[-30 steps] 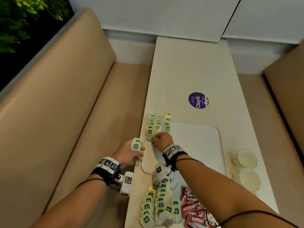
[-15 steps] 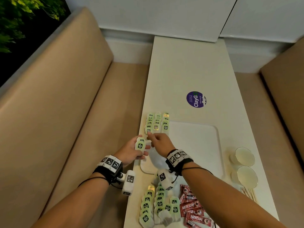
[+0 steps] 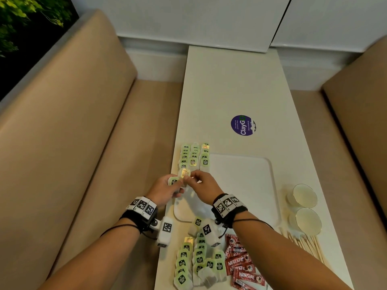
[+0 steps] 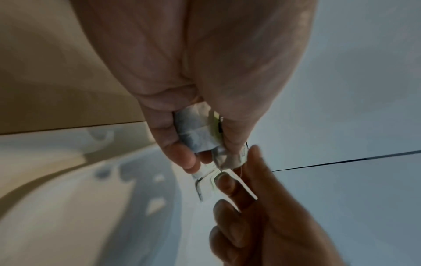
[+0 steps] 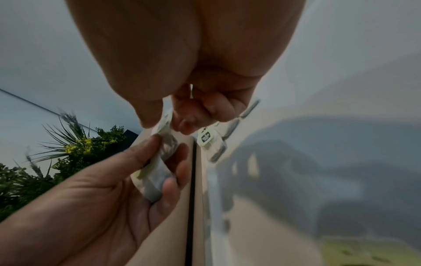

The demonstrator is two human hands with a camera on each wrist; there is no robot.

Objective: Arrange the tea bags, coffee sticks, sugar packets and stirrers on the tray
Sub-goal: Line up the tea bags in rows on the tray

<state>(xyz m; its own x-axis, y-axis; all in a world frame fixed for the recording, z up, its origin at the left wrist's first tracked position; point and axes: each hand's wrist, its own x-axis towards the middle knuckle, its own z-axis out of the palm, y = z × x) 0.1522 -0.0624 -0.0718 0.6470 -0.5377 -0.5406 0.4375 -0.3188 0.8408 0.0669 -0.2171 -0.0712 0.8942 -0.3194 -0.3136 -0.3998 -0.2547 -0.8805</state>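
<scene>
The left hand (image 3: 165,190) holds a small stack of tea bags (image 4: 200,133), thumb on top and fingers curled under, over the near left corner of the tray (image 3: 270,185). The right hand (image 3: 204,185) meets it there, its thumb and forefinger pinched on the top tea bag (image 3: 185,174) of that stack, apparently peeling it off; in the right wrist view the bag (image 5: 165,126) sits squeezed between the fingertips.

These bags look very light and soft: thin paper pouches with a small stiff green tag on each. They will bend and crumple under any real squeeze, so a light pinch by the tag or along one edge seems the best hold. Stacked bags probably cling or slide together, and two could easily come away at once. A thin thread shows in the left wrist view, and it may snag on a neighbour.

Just beyond the hands, three rows of tea bags (image 3: 193,156) already lie along the tray's far left edge, overlapping like shingles. The rest of the tray is bare. Near the person, a loose pile of tea bags (image 3: 195,262) waits on the table (image 3: 230,84), with red coffee sticks (image 3: 240,262) beside it. Wooden stirrers (image 3: 303,243) lie to the right, near two glasses (image 3: 304,206).
</scene>
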